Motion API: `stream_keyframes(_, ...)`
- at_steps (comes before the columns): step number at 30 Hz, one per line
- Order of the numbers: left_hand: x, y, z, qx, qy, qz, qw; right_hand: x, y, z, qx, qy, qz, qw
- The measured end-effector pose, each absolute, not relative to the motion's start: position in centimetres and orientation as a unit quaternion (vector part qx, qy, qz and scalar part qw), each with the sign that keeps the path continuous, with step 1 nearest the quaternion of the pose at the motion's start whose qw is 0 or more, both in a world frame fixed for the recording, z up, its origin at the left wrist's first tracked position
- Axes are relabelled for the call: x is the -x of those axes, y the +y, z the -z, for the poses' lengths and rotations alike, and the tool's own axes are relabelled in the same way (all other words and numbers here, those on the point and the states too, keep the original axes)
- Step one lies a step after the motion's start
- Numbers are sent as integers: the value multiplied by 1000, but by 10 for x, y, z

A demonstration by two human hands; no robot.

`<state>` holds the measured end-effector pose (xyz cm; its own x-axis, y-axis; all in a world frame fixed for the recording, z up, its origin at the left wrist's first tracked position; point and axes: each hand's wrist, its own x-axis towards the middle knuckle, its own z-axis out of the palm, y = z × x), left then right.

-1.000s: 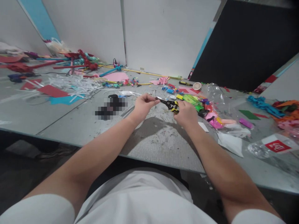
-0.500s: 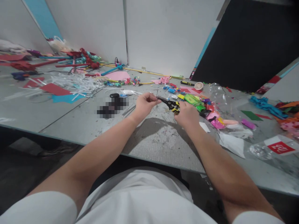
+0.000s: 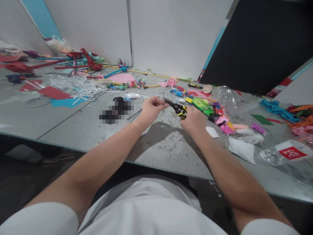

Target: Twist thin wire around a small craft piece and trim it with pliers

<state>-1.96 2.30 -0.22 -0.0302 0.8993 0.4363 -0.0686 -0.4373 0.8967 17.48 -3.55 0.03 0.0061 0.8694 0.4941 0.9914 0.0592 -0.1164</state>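
My right hand (image 3: pixel 194 119) is closed round the black-and-yellow handles of a pair of pliers (image 3: pixel 179 108), whose jaws point left. Thumb and fingers of my left hand (image 3: pixel 153 107) pinch a thin piece of wire (image 3: pixel 163 93) that stands up from the fingertips. The tips of the pliers' jaws are at the wire, right beside those fingertips; whether they grip it is too small to tell. Both hands are over the middle of the grey table (image 3: pixel 158 153).
Bright clay packets (image 3: pixel 201 104) lie right of my hands, with a plastic bottle (image 3: pixel 286 152) nearer the right edge. White paper strips (image 3: pixel 73 85) and red paper (image 3: pixel 55 92) lie left. A box cutter (image 3: pixel 195 86) and small cup (image 3: pixel 207 88) are behind.
The view has shifted slightly. The wire now stands straighter above my left fingertips, and the pliers' jaws have stayed beside it. Both hands keep their holds.
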Motion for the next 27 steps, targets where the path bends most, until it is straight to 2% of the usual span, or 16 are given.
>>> stream_keyframes(13,24,19,-11,-556,306,-612,471,-187,-27,2,653,-688,142,283)
stream_keyframes(20,25,27,-9,-488,274,-644,522,-183,-31,0,648,-699,123,275)
stream_keyframes(27,28,23,-12,-491,260,-604,571,-183,-31,0,639,-706,117,280)
